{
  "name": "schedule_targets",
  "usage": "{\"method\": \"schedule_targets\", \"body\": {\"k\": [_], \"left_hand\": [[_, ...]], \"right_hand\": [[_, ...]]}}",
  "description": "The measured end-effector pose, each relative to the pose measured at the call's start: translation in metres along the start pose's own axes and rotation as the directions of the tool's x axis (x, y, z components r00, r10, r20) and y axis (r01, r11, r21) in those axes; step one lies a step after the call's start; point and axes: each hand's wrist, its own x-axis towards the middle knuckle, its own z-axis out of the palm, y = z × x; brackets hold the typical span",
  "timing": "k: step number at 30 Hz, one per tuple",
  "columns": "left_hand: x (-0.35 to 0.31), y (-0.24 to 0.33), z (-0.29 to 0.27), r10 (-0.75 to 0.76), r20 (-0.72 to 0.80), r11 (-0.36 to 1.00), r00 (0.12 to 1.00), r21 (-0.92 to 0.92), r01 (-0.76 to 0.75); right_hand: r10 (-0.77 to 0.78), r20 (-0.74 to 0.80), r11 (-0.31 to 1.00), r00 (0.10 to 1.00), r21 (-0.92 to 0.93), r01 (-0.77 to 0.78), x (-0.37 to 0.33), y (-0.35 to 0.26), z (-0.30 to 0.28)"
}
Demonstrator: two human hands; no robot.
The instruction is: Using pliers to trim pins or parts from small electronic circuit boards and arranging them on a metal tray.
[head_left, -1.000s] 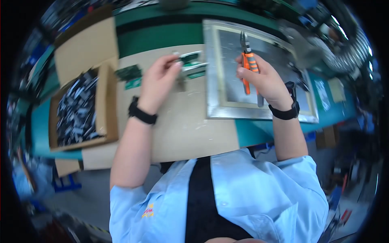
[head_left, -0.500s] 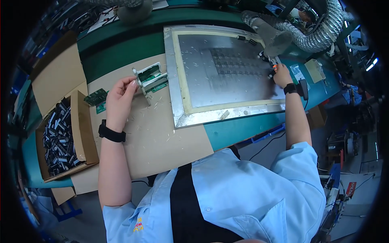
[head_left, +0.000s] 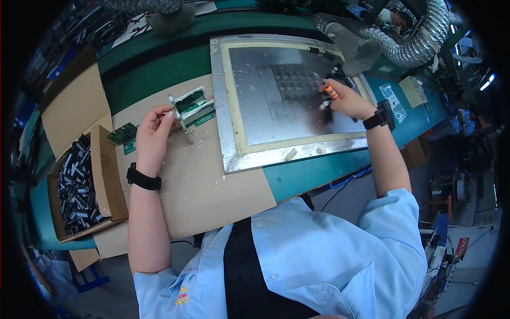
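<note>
My left hand point(head_left: 156, 130) pinches a white-edged holder point(head_left: 183, 129) with green circuit boards point(head_left: 192, 102) in it, tilted above the brown paper. My right hand point(head_left: 348, 101) is closed round a slim tool with an orange and black handle point(head_left: 330, 90), above the right part of a framed metal plate point(head_left: 255, 119). Below the fingers a small dark thing with pale ends is blurred, and I cannot tell whether the hand holds it. Beside my left wrist lie other green circuit boards point(head_left: 123, 134).
An open cardboard box point(head_left: 110, 173) of black cylindrical parts point(head_left: 79, 183) stands at the left. Small wire bits litter the brown paper point(head_left: 212, 196) and plate. Dark cylinders point(head_left: 321, 52) lie at the plate's far edge. A silver duct point(head_left: 393, 50) and grey hood point(head_left: 357, 50) overhang the far right.
My right hand has moved left from the plate's right edge to over its surface, with the orange and black tool. My left hand still holds the boards, almost in place.
</note>
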Motion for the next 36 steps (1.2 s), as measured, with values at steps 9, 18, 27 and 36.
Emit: {"method": "schedule_targets", "body": {"k": [9, 18, 27, 36], "left_hand": [[-0.002, 0.003, 0.0, -0.013, 0.019, 1.0, 1.0, -0.017, 0.013], [-0.002, 0.003, 0.002, -0.005, 0.051, 0.997, 0.999, -0.077, 0.009], [-0.004, 0.004, -0.001, 0.003, 0.045, 0.998, 0.999, -0.058, 0.0], [-0.004, -0.001, -0.003, -0.029, 0.037, 0.997, 0.999, -0.077, 0.031]], "right_hand": [[0.144, -0.235, 0.795, 0.961, -0.551, -0.254, 0.063, 0.052, 0.006], [0.265, -0.333, 0.79, 0.905, -0.463, -0.401, 0.081, 0.081, -0.014], [0.045, -0.205, 0.968, 0.978, -0.233, -0.093, 0.062, -0.034, 0.021], [0.367, -0.526, 0.633, 0.767, -0.463, -0.62, 0.157, 0.07, -0.007]]}}
